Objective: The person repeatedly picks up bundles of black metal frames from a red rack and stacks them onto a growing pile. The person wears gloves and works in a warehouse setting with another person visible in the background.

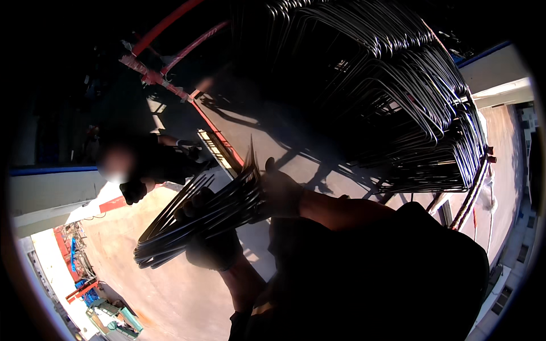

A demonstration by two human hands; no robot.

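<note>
A bundle of bent steel rods (170,230), dark and hooked round at one end, lies across my two hands. My left hand (213,247), in a dark glove, is closed around its middle from below, fingers curling over the top. At the right end of the bundle, my gloved right hand (281,193) grips the rods with its thumb sticking up; its other fingers are partly hidden in shadow. Several rod tips point upward beside that thumb. Farther right hangs a big stack of similar bent rods (415,96), its bends lined up in tiers.
To the left stands a co-worker (159,156) in dark clothes and gloves, close to the bundle's far side. A red metal frame (213,133) runs behind my hands. Ropes (472,196) hang by the stack. Green and red equipment (116,315) stands at lower left on the pale floor (131,250).
</note>
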